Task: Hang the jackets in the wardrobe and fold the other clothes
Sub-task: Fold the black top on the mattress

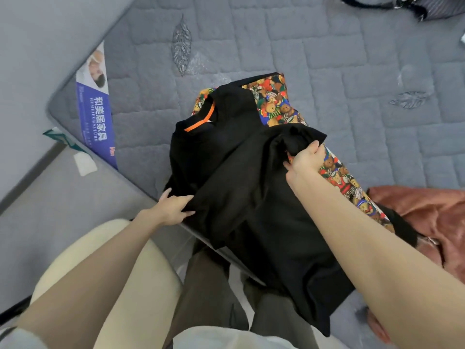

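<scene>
Black shirt (241, 172), half-folded on mattress (327, 59)

a black shirt (241, 177) with an orange neck strip lies mid-frame on a grey quilted mattress (327, 59), over a bear-print garment (279, 102). the left hand (173, 207) pinches its lower-left edge; the right hand (305, 159) has a closed grip on a bunched fold at right. a rust-coloured garment (427, 212) sits at the right edge, a blue label (97, 122) at upper left.
</scene>
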Motion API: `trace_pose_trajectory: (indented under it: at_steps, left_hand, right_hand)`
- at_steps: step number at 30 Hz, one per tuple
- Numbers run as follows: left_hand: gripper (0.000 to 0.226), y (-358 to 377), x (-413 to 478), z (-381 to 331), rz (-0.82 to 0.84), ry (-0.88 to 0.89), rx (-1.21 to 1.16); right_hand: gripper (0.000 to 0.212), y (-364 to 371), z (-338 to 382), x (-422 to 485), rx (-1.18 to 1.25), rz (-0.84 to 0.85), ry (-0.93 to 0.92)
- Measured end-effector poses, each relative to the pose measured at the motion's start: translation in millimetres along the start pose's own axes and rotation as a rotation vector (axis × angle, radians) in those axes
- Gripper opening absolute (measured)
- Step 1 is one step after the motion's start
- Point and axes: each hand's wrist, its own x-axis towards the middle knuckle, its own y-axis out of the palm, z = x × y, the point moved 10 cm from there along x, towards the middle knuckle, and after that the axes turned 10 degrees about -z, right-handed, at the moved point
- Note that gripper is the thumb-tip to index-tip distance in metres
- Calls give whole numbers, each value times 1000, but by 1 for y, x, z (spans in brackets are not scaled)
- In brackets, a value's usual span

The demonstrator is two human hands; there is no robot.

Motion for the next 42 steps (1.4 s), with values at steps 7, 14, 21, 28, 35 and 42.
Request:
trace_pose_trajectory:
  at_steps: [7,14,21,28,35,42]
  left_hand:
    - [55,-23,-37,40,-124,-170,162]
    - [57,0,-69,101,-179,-535,-187]
    - [53,-66,-47,17,-665,-276,-309]
    - [53,-83,22,-73,-529,23,-105]
    - [56,-124,96,-112,-559,105,-73]
    - [85,-154,165,-122,-483,133,86]
  right_hand:
    - [33,25,6,-16,-156,130,-168]
    - [29,75,0,-37,-236,265,-210]
    - [62,62,-69,-41,-449,447,71]
    - [33,63,-32,-7,-649,343,-368]
    - [37,91,25,47,-780,166,-663]
    - [46,113,19,108,-826,244,-399]
